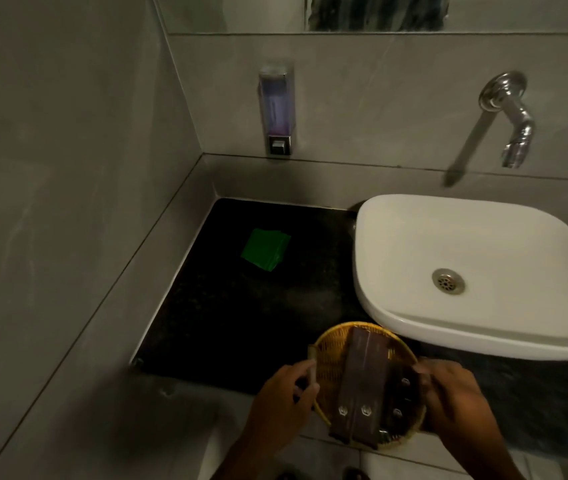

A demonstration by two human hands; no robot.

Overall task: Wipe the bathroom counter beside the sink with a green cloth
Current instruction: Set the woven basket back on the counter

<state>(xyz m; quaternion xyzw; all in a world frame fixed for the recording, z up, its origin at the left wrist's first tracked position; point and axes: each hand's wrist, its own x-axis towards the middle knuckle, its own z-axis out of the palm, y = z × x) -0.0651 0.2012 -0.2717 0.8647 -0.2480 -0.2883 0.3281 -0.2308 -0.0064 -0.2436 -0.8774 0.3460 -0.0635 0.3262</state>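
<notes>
A folded green cloth [266,249] lies on the black counter [241,306] left of the white sink [476,271], near the back corner. Both my hands are far from it, at the counter's front edge. My left hand [284,400] grips the left rim of a round yellow basket [331,355], and my right hand [452,396] grips its right rim. Inside the basket lie brown boxes [362,382] and small dark items. The basket sits over the counter's front edge, just below the sink's front lip.
A soap dispenser [276,109] hangs on the back wall above the counter. A chrome tap [511,116] juts from the wall over the sink. Grey tiled walls close the left side and back. A mirror edge [376,15] runs along the top.
</notes>
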